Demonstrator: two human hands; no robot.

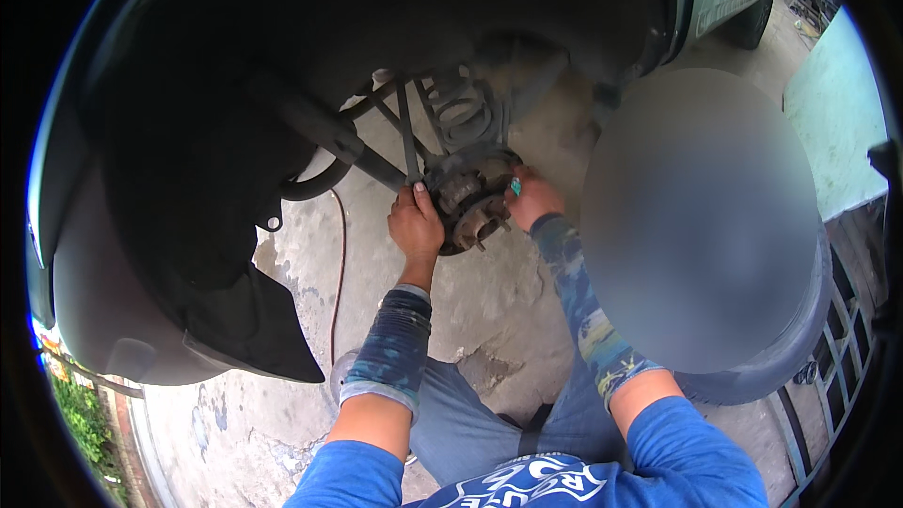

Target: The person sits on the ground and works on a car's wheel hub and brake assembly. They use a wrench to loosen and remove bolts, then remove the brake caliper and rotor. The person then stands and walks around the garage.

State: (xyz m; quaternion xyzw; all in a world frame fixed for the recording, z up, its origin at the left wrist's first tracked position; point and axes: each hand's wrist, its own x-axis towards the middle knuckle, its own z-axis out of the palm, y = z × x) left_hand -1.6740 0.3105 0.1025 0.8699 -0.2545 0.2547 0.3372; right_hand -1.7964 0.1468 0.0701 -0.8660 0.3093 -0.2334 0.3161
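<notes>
A rusty wheel hub (482, 219) with studs, part of an open drum-brake assembly, sits in the wheel well. At its left edge is my left hand (417, 224), closed, with the thumb pointing up beside the lower end of a grey bar (406, 127). What its fingers grip is hidden. My right hand (538, 198) is closed at the right edge of the brake assembly. A small green piece (515, 186) shows at its fingers; I cannot tell whether it is held or worn. Behind the hub stands a coil spring (466, 119).
A large wheel-like round thing, mostly blurred, with a tyre (752, 384) edge showing, stands at my right. The dark fender (141, 310) overhangs my left. A thin hose (340, 273) crosses the concrete floor (282, 423). Metal grating (842, 339) lies at the far right.
</notes>
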